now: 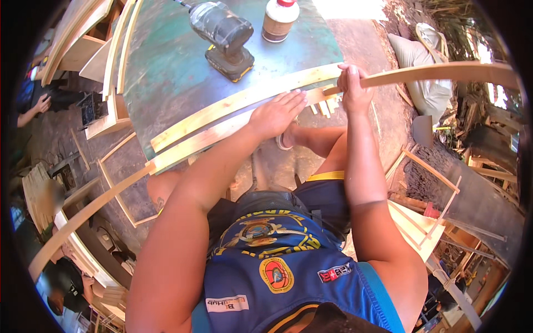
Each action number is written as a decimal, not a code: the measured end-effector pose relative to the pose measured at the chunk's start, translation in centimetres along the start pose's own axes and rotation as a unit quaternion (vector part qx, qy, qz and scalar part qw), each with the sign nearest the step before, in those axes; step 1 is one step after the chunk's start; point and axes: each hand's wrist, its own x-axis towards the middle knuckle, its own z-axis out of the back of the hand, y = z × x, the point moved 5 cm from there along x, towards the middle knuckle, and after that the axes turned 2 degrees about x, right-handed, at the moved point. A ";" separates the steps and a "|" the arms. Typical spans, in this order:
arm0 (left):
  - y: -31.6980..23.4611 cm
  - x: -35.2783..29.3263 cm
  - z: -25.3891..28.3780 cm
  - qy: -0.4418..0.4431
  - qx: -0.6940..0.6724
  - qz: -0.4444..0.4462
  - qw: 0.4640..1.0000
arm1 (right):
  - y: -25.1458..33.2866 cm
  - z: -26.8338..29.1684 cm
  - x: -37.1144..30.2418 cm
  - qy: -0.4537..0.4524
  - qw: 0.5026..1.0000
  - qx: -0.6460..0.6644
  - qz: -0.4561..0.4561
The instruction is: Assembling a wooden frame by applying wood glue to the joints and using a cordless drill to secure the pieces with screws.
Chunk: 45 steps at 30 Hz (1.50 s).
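Observation:
My left hand (280, 112) lies flat, fingers stretched out, on a pale wooden strip (205, 137) along the near edge of the green table (172, 77). My right hand (355, 89) is closed round a long, thin wooden strip (438, 73) that reaches far out to the right. Its narrow end rests over the strip by my left hand. Another pale strip (233, 102) lies just beyond, roughly parallel. At the left, a thin strip (91, 208) sticks out past the table's corner; whether it joins the one in my right hand I cannot tell.
On the table are a cordless drill (222, 36) and a white bottle with a red cap (280, 21). Wooden frames (114, 108) stand at the left, near other people. A pale sack (425, 77) and scrap wood lie right. Another wooden frame (438, 183) is at lower right.

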 end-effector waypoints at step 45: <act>0.1 2.5 -0.5 -0.048 -0.081 0.102 0.990 | -5.4 -0.3 -1.7 -0.130 0.991 -0.018 0.008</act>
